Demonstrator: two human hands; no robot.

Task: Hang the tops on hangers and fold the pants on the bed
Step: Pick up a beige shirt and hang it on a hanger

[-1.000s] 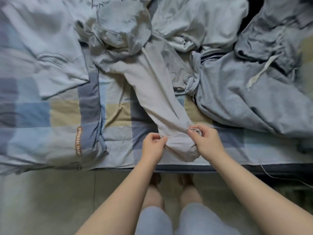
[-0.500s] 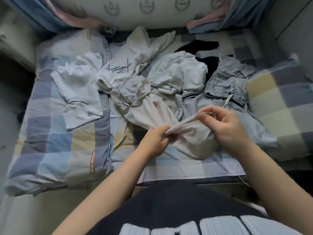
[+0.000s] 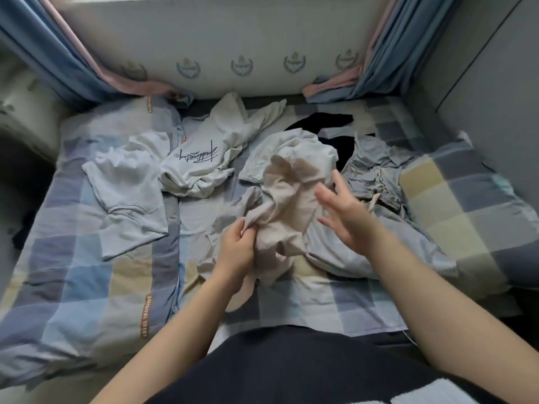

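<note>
A beige garment point(image 3: 287, 211) hangs bunched above the middle of the bed, and my left hand point(image 3: 237, 249) grips a fold of it at its lower left. My right hand point(image 3: 342, 212) is just right of the cloth with fingers spread and straight, holding nothing. Under and behind it lie grey drawstring pants point(image 3: 376, 176), a white top point(image 3: 294, 147), a cream top with black script point(image 3: 201, 161), a pale T-shirt point(image 3: 128, 196) at the left and a black garment point(image 3: 323, 121) at the back.
The clothes lie on a checked bedsheet point(image 3: 87, 287). A padded headboard wall point(image 3: 221, 45) closes the far side, with blue curtains point(image 3: 49, 53) at both corners. A checked pillow point(image 3: 466, 205) sits at the right. My dark shirt fills the bottom edge.
My right hand has let go of the beige garment and opened beside it. My left hand has lifted the cloth higher, so it bunches up. The view has tilted up toward the headboard.
</note>
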